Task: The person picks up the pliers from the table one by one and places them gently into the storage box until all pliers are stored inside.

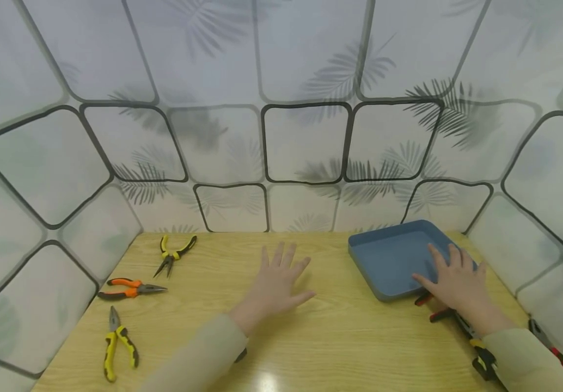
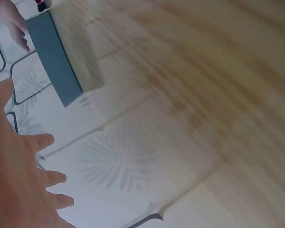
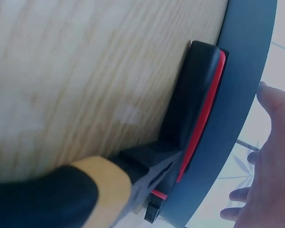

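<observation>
My left hand (image 1: 274, 286) is spread over the middle of the wooden table, with straight fingers and nothing in it. My right hand (image 1: 460, 283), also spread, is over the near right side of a shallow blue tray (image 1: 391, 264). In the right wrist view its thumb (image 3: 270, 97) appears close to the tray wall (image 3: 242, 61); contact cannot be made out. Under the right forearm lie pliers with red and black handles (image 1: 442, 314) and a tool with yellow and black handles (image 1: 483, 359), partly hidden by the sleeve.
At the left lie yellow-and-black pliers (image 1: 167, 255), orange-handled pliers (image 1: 132, 289) and another yellow-and-black pair (image 1: 112, 348). Red-handled pliers (image 1: 548, 343) lie by the right wall. A dark tip (image 1: 241, 355) pokes out beneath my left sleeve. Patterned sheeting (image 1: 306, 144) encloses the table's back and sides.
</observation>
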Action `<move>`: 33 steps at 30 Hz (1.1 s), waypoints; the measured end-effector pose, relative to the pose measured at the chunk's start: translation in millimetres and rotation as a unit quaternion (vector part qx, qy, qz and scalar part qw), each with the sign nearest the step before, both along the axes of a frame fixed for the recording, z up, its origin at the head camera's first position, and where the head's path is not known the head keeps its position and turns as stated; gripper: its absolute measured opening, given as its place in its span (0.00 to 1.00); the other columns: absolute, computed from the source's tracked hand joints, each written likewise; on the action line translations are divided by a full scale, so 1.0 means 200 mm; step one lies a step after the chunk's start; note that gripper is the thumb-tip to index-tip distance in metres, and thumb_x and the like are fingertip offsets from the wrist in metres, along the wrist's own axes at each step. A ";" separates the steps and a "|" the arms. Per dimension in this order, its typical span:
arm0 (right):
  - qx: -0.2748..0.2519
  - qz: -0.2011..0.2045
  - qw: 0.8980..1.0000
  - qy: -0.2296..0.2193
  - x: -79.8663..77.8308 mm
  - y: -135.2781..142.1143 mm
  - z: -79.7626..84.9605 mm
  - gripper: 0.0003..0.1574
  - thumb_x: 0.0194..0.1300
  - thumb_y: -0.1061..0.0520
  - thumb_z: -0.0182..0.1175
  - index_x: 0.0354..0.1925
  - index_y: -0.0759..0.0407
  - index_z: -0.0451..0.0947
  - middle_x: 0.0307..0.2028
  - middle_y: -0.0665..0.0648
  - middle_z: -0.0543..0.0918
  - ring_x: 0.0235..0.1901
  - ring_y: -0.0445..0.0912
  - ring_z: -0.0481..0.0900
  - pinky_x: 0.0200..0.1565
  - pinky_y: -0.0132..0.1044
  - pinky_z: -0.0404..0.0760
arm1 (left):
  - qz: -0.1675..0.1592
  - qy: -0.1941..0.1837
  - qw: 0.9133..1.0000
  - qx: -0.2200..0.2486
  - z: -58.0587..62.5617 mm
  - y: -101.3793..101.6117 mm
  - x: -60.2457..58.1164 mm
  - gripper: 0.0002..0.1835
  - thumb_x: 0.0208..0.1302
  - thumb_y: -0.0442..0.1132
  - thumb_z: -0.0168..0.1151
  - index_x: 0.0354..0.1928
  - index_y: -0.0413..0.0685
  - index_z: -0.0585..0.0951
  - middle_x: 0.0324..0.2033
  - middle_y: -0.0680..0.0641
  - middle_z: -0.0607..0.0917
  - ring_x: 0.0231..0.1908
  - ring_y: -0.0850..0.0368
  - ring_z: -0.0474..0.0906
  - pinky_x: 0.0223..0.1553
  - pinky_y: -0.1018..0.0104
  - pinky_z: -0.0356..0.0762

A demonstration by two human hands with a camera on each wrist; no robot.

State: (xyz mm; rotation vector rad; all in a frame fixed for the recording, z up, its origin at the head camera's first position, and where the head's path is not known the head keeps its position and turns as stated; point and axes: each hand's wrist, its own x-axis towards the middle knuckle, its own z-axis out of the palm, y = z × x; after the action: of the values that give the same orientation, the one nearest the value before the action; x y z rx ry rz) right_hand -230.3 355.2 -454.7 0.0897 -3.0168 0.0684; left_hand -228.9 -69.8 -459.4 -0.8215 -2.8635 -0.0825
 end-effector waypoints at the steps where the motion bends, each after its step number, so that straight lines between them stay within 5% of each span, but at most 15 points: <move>1: -0.002 -0.002 1.000 -0.003 0.00 0.00 0.00 0.62 0.71 0.21 0.54 0.82 0.61 0.52 0.73 0.87 0.53 0.71 0.85 0.52 0.63 0.90 0.49 | -0.003 0.002 1.000 -0.005 0.00 0.02 -0.01 0.43 0.72 0.75 0.51 0.81 0.62 0.65 0.83 0.36 0.58 0.82 0.28 0.50 0.74 0.18 0.48; 12: -0.008 -0.014 1.000 -0.021 -0.05 0.07 0.03 0.64 0.73 0.21 0.51 0.83 0.63 0.49 0.71 0.89 0.54 0.69 0.86 0.53 0.63 0.90 0.48 | -0.033 -0.015 0.999 -0.028 0.02 0.18 -0.06 0.43 0.74 0.75 0.47 0.83 0.64 0.62 0.84 0.38 0.56 0.84 0.32 0.47 0.78 0.25 0.47; 33: -0.043 -0.038 0.997 -0.047 -0.12 0.20 0.04 0.64 0.76 0.21 0.42 0.80 0.72 0.48 0.70 0.93 0.48 0.67 0.90 0.50 0.62 0.87 0.50 | -0.070 -0.028 0.994 -0.073 0.00 0.49 -0.08 0.43 0.75 0.77 0.37 0.85 0.70 0.54 0.85 0.41 0.52 0.85 0.36 0.46 0.82 0.34 0.49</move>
State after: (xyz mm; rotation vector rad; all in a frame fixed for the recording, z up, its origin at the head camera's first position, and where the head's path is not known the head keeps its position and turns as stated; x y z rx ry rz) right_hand -255.0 395.5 -446.0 -0.0381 -3.1031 0.1998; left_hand -244.3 28.7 -460.0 -1.0628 -2.8890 0.0908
